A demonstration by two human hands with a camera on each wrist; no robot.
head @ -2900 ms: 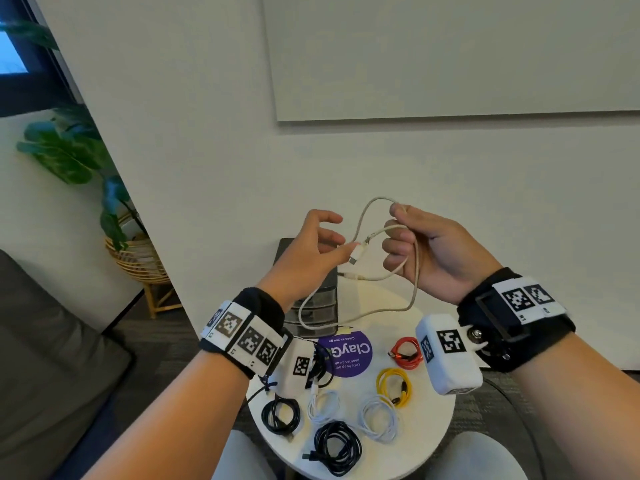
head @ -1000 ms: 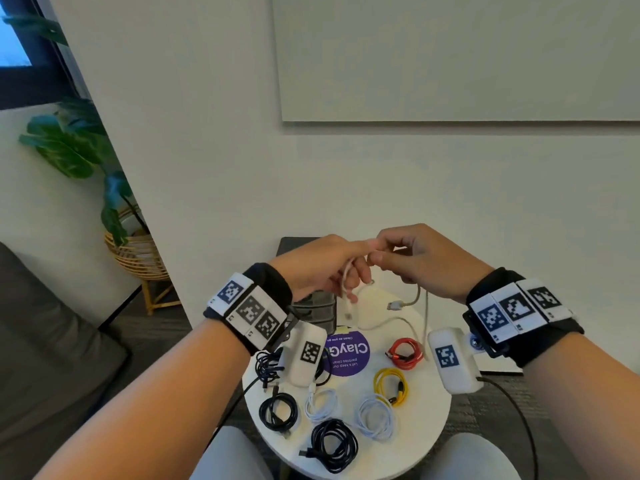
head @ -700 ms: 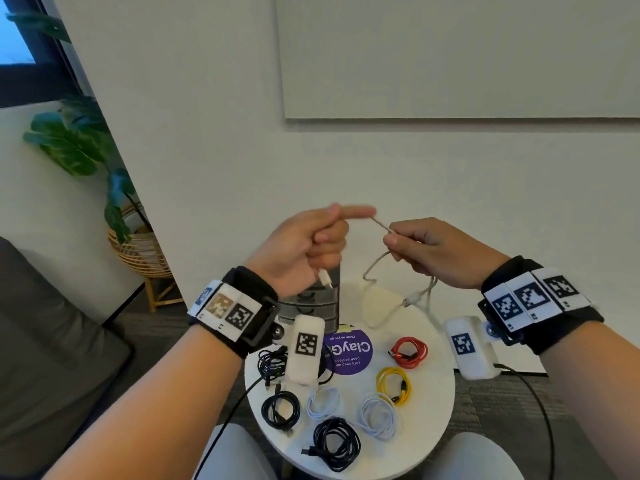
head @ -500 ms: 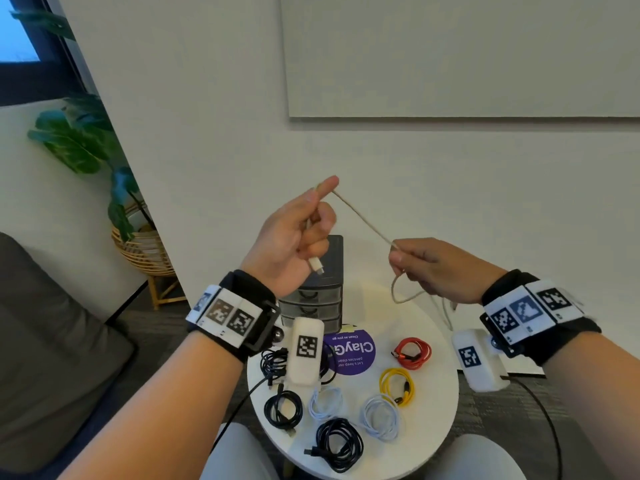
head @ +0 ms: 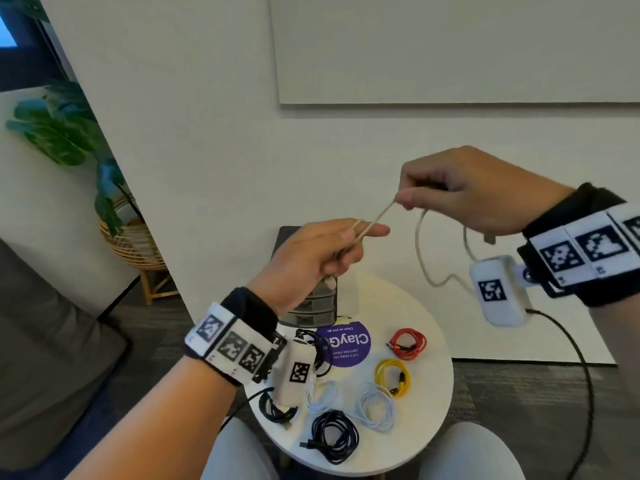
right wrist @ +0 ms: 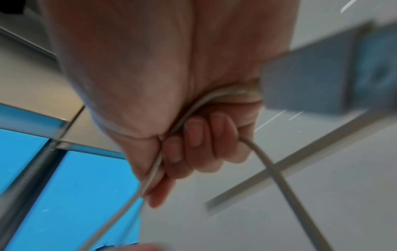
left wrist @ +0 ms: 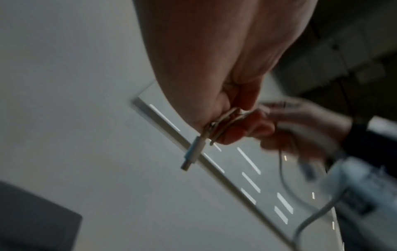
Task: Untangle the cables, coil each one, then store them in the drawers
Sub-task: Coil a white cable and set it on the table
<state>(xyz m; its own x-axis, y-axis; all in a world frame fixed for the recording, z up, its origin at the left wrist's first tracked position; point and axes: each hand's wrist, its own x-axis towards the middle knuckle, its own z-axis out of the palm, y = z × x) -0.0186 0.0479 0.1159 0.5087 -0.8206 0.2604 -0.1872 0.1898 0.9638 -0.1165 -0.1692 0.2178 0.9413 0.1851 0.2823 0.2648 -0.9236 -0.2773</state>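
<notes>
Both hands hold one beige cable (head: 420, 251) above the round white table (head: 429, 386). My left hand (head: 332, 252) grips a first loop of it around the fingers, and the white plug (left wrist: 193, 153) hangs below the fist. My right hand (head: 460, 188) sits higher and to the right, pinching the cable (right wrist: 150, 176) between thumb and curled fingers. A short taut stretch (head: 377, 218) runs between the hands. The slack droops under the right hand. The small grey drawer unit (head: 311, 306) stands at the table's back, partly behind my left hand.
Several coiled cables lie on the table: red (head: 408, 342), yellow (head: 393, 375), two white (head: 375, 408), dark blue (head: 334, 436) and black (head: 277, 408). A purple sticker (head: 346, 342) marks the tabletop. A potted plant in a wicker basket (head: 133, 244) stands left; a wall is close behind.
My left hand has come down and taken a turn of cable around its fingers. My right hand has risen and moved right, so the stretch between them now slopes up to the right.
</notes>
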